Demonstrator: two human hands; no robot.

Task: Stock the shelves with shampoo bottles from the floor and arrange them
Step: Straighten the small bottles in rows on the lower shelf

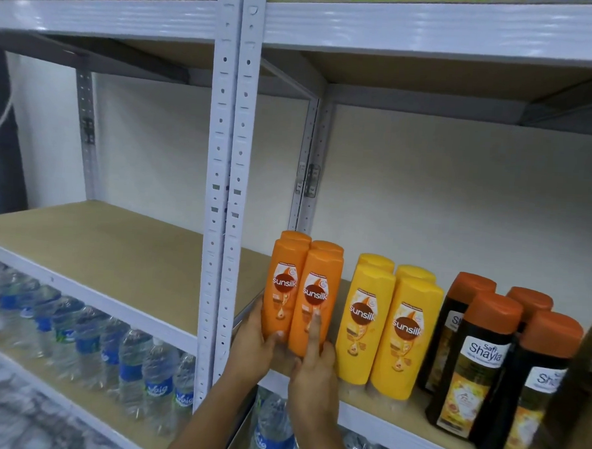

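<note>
Several orange Sunsilk shampoo bottles (303, 286) stand in a tight group at the left end of the right-hand shelf (397, 430). My left hand (252, 342) wraps the lower left side of the front left orange bottle. My right hand (314, 376) rests against the base of the front right orange bottle, index finger stretched up its label. Beside them to the right stand several yellow Sunsilk bottles (388, 328), then several black Safi Shayla bottles (482, 364) with brown caps.
A grey upright post (229, 186) splits the two shelf bays. The left bay's wooden shelf (91, 248) is bare. Rows of water bottles (109, 352) fill the shelf below. A dark brown object (585, 376) sits at the far right edge.
</note>
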